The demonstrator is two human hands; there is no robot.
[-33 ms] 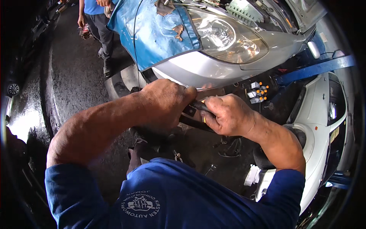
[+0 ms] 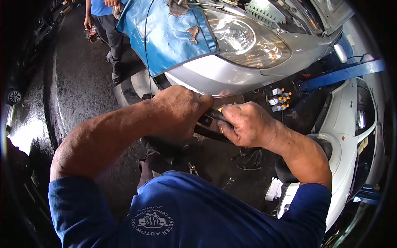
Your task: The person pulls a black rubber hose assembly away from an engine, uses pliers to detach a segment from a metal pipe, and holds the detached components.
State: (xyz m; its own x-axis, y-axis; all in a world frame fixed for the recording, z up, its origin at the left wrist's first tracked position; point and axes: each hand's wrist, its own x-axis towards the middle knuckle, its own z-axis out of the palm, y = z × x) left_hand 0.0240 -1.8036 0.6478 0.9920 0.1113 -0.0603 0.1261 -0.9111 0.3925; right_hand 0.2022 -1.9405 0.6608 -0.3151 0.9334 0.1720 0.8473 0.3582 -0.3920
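Observation:
Both my hands are close together in front of me, below the silver car's bumper. My left hand is closed, its fingers curled round one end of a dark, black part. My right hand grips the other end, thumb and fingers pressed together. Between the hands a short black rod-like piece and a dark band below it show, with a small yellow bit by the right fingers. Most of the part is hidden inside my hands, and its exact kind cannot be made out.
A blue cover drapes over the fender beside the headlight. Several bottles with orange caps stand on the floor near a blue lift arm. A white car is at right. Another person stands at upper left.

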